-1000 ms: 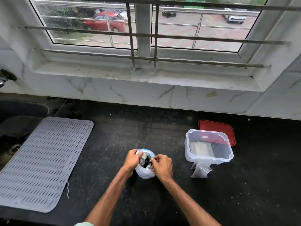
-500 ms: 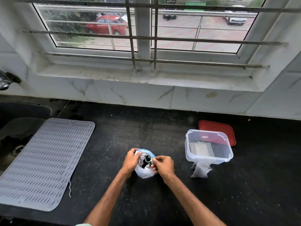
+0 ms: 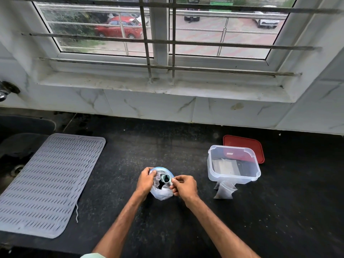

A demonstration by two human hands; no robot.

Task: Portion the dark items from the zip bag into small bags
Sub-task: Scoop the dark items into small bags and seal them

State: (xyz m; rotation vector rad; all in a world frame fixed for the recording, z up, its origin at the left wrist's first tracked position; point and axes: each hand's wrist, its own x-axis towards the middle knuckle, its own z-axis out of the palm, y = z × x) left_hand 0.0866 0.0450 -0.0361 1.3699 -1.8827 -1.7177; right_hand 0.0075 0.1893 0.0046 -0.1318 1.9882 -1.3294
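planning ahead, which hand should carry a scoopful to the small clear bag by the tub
Right: the right hand pinches the small teal scoop and is nearer the small clear bag; the left hand holds the blue-rimmed zip bag.

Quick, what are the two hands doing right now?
Left hand: grips the rim of the zip bag.
Right hand: pinches a small green scoop at the bag's mouth.

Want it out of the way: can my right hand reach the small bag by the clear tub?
Probably yes: bare counter lies between the right hand and the small bag, nothing in the way. That hand pinches a teal scoop, so free it first.
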